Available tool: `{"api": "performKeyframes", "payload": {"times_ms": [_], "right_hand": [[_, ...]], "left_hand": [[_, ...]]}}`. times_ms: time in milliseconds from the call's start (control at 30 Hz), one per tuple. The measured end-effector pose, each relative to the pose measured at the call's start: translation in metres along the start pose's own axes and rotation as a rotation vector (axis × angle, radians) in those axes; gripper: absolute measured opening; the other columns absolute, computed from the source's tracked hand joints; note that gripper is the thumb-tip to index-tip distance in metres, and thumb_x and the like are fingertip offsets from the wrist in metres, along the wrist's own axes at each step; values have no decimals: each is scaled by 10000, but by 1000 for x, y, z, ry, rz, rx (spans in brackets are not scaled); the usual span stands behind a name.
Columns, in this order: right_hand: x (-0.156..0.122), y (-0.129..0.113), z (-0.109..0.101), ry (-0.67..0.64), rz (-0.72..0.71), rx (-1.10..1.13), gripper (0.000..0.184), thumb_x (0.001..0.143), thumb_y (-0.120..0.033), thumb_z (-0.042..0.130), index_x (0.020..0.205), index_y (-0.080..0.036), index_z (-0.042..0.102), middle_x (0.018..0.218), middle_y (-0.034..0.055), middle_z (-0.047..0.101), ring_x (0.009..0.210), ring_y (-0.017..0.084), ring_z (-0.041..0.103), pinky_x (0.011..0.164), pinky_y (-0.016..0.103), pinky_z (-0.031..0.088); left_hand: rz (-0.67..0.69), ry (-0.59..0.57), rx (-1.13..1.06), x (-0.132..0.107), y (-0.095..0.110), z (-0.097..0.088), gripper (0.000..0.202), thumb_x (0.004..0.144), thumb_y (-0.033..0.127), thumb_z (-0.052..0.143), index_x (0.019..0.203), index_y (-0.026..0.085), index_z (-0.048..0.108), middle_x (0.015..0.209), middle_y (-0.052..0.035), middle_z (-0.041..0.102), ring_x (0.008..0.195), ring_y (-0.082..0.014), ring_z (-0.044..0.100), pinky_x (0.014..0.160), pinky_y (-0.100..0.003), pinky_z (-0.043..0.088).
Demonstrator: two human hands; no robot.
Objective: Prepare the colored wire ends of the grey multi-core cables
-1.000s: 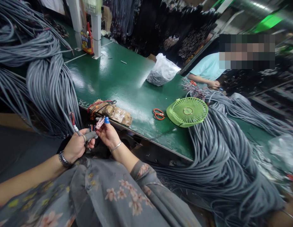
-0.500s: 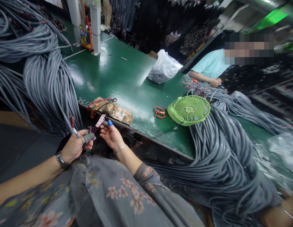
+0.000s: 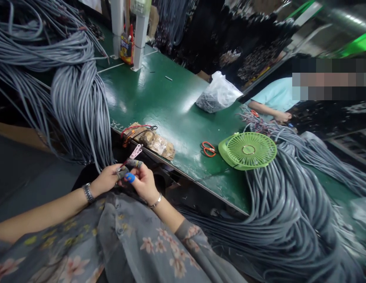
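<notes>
My left hand (image 3: 108,181), with grey wrapping on a finger, is closed around the end of a grey cable, mostly hidden by the fingers. My right hand (image 3: 144,182) meets it fingertip to fingertip, its blue-wrapped thumb and grey-wrapped finger pinched together on the cable's thin wires. Only a short reddish bit of wire (image 3: 123,164) shows between the hands. Just beyond the fingers, a pink clip (image 3: 136,151) sticks up by the table edge. Behind it a tape-wrapped block (image 3: 158,143) lies on the green table, with red and black leads at its left end.
Grey cable bundles hang over the table at left (image 3: 79,98) and right (image 3: 286,192). A green fan (image 3: 248,150), orange-handled scissors (image 3: 208,149) and a white plastic bag (image 3: 220,92) stand on the table (image 3: 171,102). Another person (image 3: 274,96) works across it.
My right hand has come left and down to join my left hand and now pinches at the wires, which were fanned out and visible before. The view has shifted slightly.
</notes>
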State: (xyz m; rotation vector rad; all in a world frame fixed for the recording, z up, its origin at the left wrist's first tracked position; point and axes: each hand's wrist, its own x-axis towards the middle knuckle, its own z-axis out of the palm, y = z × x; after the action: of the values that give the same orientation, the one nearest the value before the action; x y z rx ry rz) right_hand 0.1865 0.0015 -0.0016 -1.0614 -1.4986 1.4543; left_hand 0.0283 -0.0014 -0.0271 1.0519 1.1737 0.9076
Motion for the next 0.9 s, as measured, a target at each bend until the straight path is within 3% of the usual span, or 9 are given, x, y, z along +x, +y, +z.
{"api": "performKeyframes", "payload": {"times_ms": [100,267,367,633,900], "right_hand": [[-1,-3,4,21,-49,-17,343,745,-485,734,946,-213,680,660,-15,636,522,117,527,543,253,450],[4,2,-1,77,-59,-7,206,750,-411,707,795,-209,702,751,30,695,689,172,618,677,300,509],[6,5,-5,97,-4,18,206,698,-403,755,758,-211,714,755,28,696,712,176,609,707,306,505],[11,4,-4,151,145,145,329,583,-469,830,646,-201,650,671,3,641,635,145,532,665,294,489],[22,-2,-1,34,199,92,448,493,-512,869,617,-173,603,603,-31,549,586,99,438,560,241,395]], "left_hand": [[54,-27,123,0,-5,0,116,567,295,613,621,196,642,576,-13,640,542,-165,554,530,-243,436],[220,-9,182,-9,4,2,180,628,310,649,761,201,701,767,-31,730,777,-224,656,722,-278,514],[267,5,140,-16,13,3,194,676,357,676,778,193,697,749,-30,717,728,-206,641,678,-262,506],[276,34,330,-16,19,-2,195,677,397,668,645,206,690,593,-10,658,574,-163,556,557,-229,408],[54,-86,166,-14,22,-8,100,581,318,700,599,220,708,533,-22,679,508,-198,612,514,-245,448]]}}
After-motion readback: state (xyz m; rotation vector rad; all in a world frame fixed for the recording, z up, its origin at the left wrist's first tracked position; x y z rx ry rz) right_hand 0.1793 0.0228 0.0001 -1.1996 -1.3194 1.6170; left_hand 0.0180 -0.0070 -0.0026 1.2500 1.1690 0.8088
